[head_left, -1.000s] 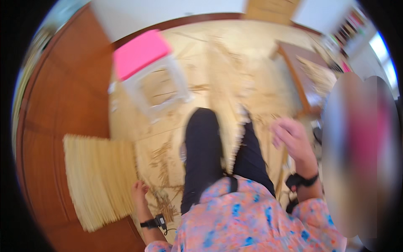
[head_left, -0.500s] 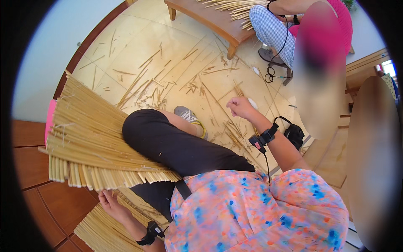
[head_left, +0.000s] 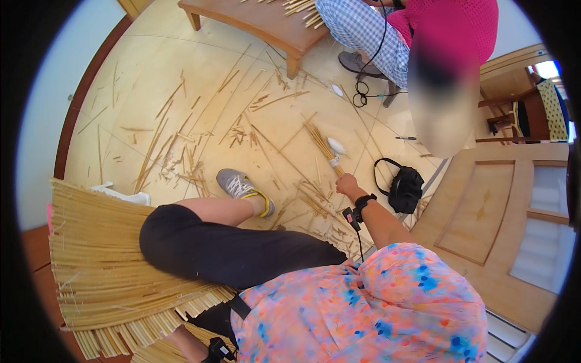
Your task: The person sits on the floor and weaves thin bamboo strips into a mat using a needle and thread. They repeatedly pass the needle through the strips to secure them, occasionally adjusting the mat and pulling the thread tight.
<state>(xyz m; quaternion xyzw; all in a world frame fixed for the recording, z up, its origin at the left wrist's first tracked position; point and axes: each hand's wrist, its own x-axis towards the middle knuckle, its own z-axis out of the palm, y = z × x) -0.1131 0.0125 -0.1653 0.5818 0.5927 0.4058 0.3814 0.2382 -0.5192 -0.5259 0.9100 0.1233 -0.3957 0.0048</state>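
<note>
My right hand (head_left: 347,183) reaches down to the floor ahead. Its fingers are closed around the near end of a small bundle of thin straw-coloured stalks (head_left: 319,140) with a white band. A white oval object (head_left: 336,145) lies beside that bundle. A wide mat of straw-coloured stalks (head_left: 103,254), set side by side, drapes over my bent left thigh. At the mat's cut near edge is my left hand (head_left: 180,334); its fingers are hidden, so their grip does not show. More stalks (head_left: 160,352) lie below it.
Loose stalks and broken bits (head_left: 193,151) litter the tiled floor. A black bag (head_left: 405,189) stands right of my hand. A low wooden table (head_left: 260,24) carries stalks at the back, beside a seated person in checked trousers (head_left: 357,30). A wooden door (head_left: 478,212) stands at right.
My right hand has gone down and closed at the bundle's near end. The mat has tipped lower at left, and my left hand has slipped more out of sight. The view has shifted rightward.
</note>
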